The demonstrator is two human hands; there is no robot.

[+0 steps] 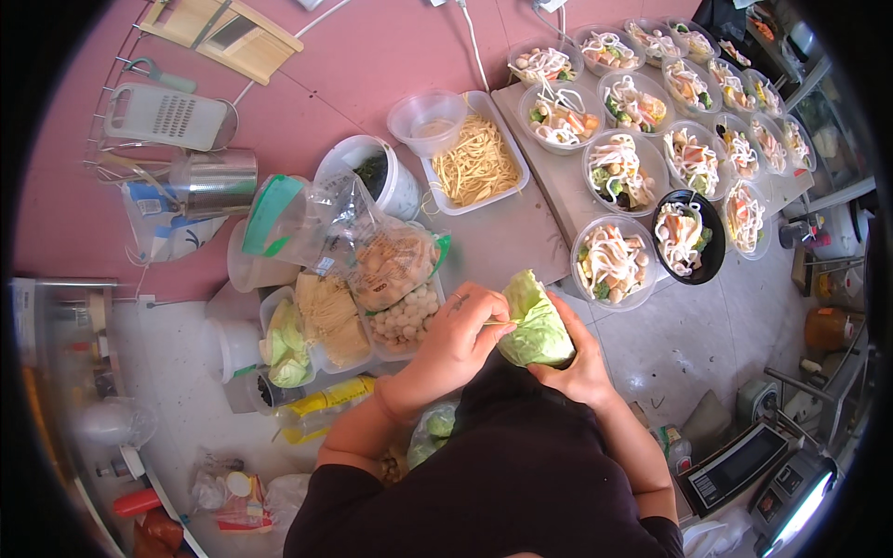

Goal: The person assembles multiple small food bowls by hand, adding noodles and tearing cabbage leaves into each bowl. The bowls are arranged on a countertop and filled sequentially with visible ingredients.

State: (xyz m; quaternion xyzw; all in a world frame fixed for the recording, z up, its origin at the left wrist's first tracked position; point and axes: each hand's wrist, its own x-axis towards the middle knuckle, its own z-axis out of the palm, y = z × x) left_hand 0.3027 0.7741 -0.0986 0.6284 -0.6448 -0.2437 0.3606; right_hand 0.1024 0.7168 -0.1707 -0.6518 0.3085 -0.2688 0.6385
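A light green cabbage [535, 325] is held up in front of my dark shirt. My right hand [579, 361] wraps round its right side, thumb underneath. At its left edge my left hand [468, 327] is closed in a pinch, with a thin pale strip of leaf edge between thumb and finger. Just left of that hand, a tray of small white mushrooms [406, 321] sits beside a tray of pale enoki mushrooms [326, 307]. More cabbage leaves [286, 346] lie in the leftmost tray.
Several clear bowls [614, 262] of mixed food and one black bowl [688, 237] cover the right-hand counter. A tray of yellow noodles [476, 163], a white bucket [395, 186] and a plastic food bag [386, 260] stand behind. A scale [735, 470] is at lower right.
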